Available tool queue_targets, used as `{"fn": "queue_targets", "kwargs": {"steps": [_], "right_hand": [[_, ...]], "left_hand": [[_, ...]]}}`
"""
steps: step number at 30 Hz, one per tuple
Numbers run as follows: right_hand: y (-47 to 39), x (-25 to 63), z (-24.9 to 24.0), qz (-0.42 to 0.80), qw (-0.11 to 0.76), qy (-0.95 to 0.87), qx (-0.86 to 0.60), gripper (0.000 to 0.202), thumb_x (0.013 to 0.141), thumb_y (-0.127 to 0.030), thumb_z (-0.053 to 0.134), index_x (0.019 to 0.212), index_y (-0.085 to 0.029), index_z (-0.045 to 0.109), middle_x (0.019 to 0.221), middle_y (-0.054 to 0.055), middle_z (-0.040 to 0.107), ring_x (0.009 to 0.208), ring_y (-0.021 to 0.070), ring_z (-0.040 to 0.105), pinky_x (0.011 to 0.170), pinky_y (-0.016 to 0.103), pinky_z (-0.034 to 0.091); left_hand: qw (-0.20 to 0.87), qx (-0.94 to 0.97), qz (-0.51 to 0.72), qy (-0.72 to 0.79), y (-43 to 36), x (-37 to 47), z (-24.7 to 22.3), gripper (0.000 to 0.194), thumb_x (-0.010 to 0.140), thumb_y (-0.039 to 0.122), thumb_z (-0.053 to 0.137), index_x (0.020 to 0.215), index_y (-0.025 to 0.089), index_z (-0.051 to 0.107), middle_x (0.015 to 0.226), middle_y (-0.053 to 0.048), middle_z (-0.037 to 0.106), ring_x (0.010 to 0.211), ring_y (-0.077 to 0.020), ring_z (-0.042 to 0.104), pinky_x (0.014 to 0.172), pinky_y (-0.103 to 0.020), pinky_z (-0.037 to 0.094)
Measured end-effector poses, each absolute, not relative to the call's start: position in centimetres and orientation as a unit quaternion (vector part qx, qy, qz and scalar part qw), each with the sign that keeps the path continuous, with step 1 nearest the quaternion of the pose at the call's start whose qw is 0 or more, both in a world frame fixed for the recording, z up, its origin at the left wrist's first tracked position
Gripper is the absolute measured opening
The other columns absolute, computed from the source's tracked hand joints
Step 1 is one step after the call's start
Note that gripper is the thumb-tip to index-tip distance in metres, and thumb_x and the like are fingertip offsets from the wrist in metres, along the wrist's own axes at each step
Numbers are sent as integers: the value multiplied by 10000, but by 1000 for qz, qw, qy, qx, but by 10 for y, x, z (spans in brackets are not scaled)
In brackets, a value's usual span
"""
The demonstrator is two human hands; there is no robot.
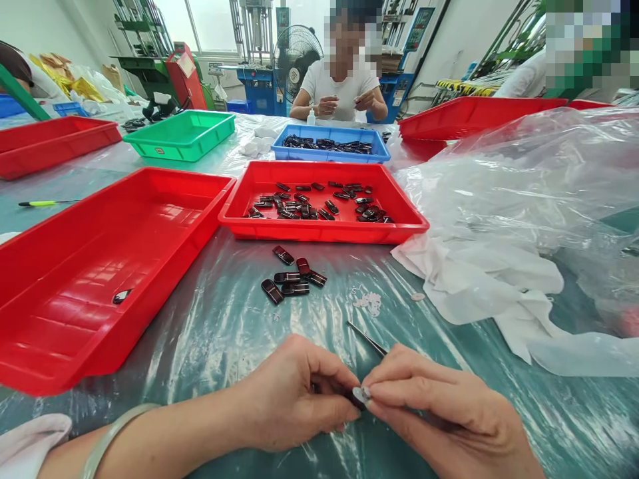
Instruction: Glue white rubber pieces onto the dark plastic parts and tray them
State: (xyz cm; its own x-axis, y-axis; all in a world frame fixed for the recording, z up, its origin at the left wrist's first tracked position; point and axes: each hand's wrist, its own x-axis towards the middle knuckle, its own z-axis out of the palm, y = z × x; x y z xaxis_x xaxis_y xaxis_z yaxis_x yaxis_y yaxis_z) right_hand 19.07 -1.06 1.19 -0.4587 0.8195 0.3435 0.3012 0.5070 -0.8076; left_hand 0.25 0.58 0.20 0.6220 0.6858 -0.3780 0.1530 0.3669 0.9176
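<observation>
My left hand (304, 392) is closed at the front of the table, its thumb and fingers pinching a small dark glossy part (358, 403), mostly hidden. Against it, my right hand (434, 406) pinches a small whitish piece (362, 392) at the part's end. A thin, dark pointed tool (368, 338) sticks out past the right fingers; whether they grip it I cannot tell. Several dark glossy oblong parts (294, 288) lie loose on the table ahead of my hands. To their right is a little heap of white scraps (368, 303).
A red tray (324, 231) of similar parts stands ahead. The red tray (100, 266) on the left holds one part (121, 297). Farther back are a blue tray (329, 156), a green tray (187, 133) and a seated person (342, 90). Plastic sheeting (524, 179) covers the right side.
</observation>
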Motion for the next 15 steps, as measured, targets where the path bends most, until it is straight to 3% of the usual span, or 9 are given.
{"fn": "queue_targets", "kwargs": {"steps": [6, 15], "right_hand": [[-9, 189, 12, 292, 378, -814, -331, 335, 774, -21, 574, 983, -262, 675, 809, 32, 680, 674, 117, 632, 602, 218, 552], [-20, 193, 8, 216, 355, -851, -320, 353, 744, 26, 575, 1023, -189, 603, 839, 84, 634, 733, 155, 589, 630, 281, 555]], "left_hand": [[721, 541, 183, 393, 5, 3, 4, 149, 705, 108, 594, 788, 123, 716, 538, 29, 534, 492, -54, 482, 488, -127, 377], [713, 544, 185, 401, 4, 2, 2, 159, 707, 119, 598, 809, 115, 719, 548, 18, 550, 515, -71, 501, 511, -144, 396]]}}
